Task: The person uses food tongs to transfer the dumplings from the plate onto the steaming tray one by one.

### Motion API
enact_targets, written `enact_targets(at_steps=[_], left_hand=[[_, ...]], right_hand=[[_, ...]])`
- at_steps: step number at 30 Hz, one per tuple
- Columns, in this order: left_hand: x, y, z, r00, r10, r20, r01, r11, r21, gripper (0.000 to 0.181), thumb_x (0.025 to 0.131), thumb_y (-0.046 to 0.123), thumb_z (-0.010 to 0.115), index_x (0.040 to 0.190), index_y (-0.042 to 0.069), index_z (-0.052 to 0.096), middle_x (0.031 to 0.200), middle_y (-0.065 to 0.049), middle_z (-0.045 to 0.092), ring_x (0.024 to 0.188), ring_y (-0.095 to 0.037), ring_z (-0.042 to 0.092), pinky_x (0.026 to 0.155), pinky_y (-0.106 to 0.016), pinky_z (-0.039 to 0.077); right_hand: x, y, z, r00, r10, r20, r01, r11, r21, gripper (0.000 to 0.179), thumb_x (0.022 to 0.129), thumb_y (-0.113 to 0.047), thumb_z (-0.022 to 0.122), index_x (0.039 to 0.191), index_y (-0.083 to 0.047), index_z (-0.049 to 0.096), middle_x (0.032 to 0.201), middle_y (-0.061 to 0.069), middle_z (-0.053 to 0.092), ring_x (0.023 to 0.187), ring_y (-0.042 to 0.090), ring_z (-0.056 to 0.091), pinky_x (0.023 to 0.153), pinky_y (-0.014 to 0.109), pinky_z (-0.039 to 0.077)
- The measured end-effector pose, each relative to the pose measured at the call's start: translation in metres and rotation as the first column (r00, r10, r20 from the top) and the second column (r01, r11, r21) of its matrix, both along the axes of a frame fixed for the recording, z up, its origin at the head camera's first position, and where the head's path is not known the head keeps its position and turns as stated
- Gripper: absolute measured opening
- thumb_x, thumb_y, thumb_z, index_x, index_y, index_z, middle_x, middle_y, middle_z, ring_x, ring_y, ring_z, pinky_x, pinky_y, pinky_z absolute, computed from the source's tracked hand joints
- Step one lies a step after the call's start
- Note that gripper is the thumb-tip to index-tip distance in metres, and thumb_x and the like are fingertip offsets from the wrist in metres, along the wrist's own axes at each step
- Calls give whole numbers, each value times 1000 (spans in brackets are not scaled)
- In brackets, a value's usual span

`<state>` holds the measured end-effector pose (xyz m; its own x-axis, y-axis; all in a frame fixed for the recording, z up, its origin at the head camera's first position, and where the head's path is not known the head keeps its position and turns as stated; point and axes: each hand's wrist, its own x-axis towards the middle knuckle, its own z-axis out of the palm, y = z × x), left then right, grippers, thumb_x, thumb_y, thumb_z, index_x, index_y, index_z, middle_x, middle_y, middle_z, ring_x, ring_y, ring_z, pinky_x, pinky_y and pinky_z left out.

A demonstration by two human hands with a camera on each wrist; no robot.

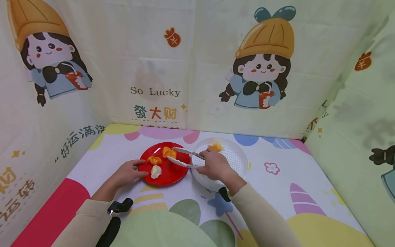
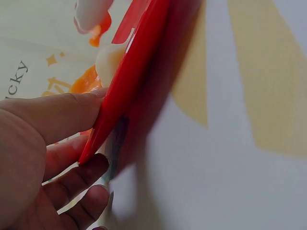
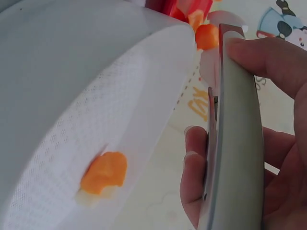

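My left hand (image 1: 129, 171) holds the red plate (image 1: 172, 178) by its left rim, thumb over the edge and fingers beneath, as the left wrist view shows. On the plate lie an orange dumpling (image 1: 154, 160) and a pale dumpling (image 1: 156, 172) near that hand. Metal tongs (image 1: 180, 163) are gripped in my right hand (image 1: 217, 166), reaching left over the plate. Their two tips stand on either side of another orange dumpling (image 1: 168, 152) at the plate's far side. In the right wrist view, thumb and fingers press the tongs' handle (image 3: 240, 134) from opposite sides.
Right beside the plate stands a round white perforated basket (image 1: 242, 161), partly under my right hand. An orange-and-pale piece (image 1: 217, 146) lies at its far side. A patterned cloth (image 1: 271, 192) covers the table, and printed curtains (image 1: 197, 68) rise at the back and sides.
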<state>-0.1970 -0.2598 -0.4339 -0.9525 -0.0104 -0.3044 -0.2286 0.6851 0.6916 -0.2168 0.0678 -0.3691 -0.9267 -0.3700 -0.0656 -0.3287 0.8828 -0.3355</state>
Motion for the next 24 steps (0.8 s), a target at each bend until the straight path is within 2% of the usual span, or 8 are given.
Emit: enact_targets(at_steps=[9,16,24], left_hand=[[2,1,0,1000,3,3,-3,1000,-6,73,86,24,78,146,-2,46,137,-36,44,121,-49,42,78,-41,59],[2,1,1,1000,10,13,-10,1000,4,74,85,24,79,146,-1,46,138,-36,43,123,-49,41,79,-42,59],[3,1,2,1000,6,9,-6,1000,0,74,85,25,78,146,-1,46,137,-36,43,122,-49,41,78,-41,59]], right_hand=[[6,19,5,999,-7,-35,5,998,-67,55,82,-31,81,129,-9,65,124,9,59,107,23,54,84,43,55],[8,34,11,998,-10,-65,4,995,-99,55,84,-32,77,131,-7,64,119,9,58,100,22,54,83,40,51],[9,60,15,994,-61,-91,49,990,-129,59,84,-31,79,134,-4,62,124,13,58,100,26,55,84,43,52]])
